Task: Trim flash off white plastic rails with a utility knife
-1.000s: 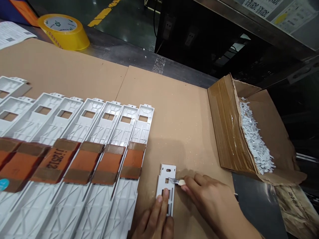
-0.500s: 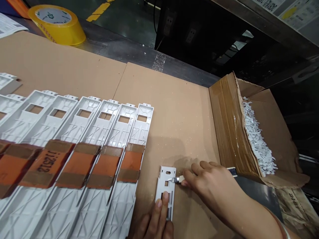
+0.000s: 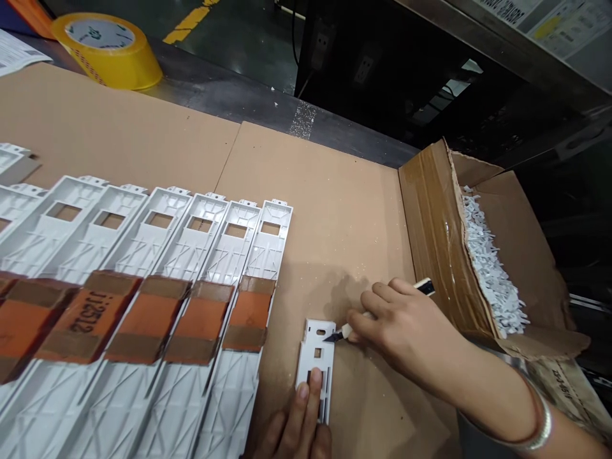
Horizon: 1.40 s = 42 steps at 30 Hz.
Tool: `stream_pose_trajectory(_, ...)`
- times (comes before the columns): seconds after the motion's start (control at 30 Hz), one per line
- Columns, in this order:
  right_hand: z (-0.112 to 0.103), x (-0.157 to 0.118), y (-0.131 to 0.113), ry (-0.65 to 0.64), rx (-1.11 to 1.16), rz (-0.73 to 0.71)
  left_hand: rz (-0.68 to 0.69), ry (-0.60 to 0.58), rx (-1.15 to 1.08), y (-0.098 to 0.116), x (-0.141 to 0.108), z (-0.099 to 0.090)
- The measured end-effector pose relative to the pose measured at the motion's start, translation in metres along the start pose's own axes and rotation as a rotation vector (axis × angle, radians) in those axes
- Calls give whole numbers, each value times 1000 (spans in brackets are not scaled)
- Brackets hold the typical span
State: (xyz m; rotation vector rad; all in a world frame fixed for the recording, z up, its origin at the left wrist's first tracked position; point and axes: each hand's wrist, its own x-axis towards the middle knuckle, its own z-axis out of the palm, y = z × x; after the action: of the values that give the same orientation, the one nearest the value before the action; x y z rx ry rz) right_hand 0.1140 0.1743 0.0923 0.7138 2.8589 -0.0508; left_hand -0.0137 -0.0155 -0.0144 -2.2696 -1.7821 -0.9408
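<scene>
A small white plastic plate (image 3: 310, 344) with slots and a square hole lies flat on the cardboard. My left hand (image 3: 296, 427) holds its near part down, index and middle fingers pressed on top; the rest of that hand is partly cut off by the lower edge. My right hand (image 3: 394, 319) is closed around a craft knife (image 3: 343, 331) with a pale handle and dark end. The blade tip rests at the plate's right side, between the oval slot and the square hole.
Long white plastic panels (image 3: 275, 255) lie side by side at left, with orange-and-brown taped blocks (image 3: 246, 312) across them. At right stands a torn cardboard box (image 3: 425, 236) holding small white plastic scraps (image 3: 492, 268). A yellow tape roll (image 3: 138, 60) sits at the far left.
My right hand has shifted slightly up, and the knife's handle now points more upward. The blade tip has moved a little up the plate. My left hand stays on the plate.
</scene>
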Motion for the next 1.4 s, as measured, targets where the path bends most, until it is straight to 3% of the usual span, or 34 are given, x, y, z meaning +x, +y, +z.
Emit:
stream_pose_trajectory(0.13,0,-17,0,14,5,129,-8,-23,-4,1,1,-1)
stream_pose_trajectory(0.3,9,-30,-14,60,4,182,2,-19,-12,0,0,-2)
stream_pose_trajectory(0.5,17,-30,-26,84,4,193,-12,-28,-38,0,-2,-2)
stream_pose_trajectory(0.8,22,-30,-32,71,43,208,-7,48,-26,0,0,3)
stream_pose_trajectory(1.07,24,-31,-32,100,24,202,-28,-72,-46,0,-1,-6)
stream_pose_trajectory(1.4,23,-31,-31,77,30,205,-22,-63,-44,0,0,-5)
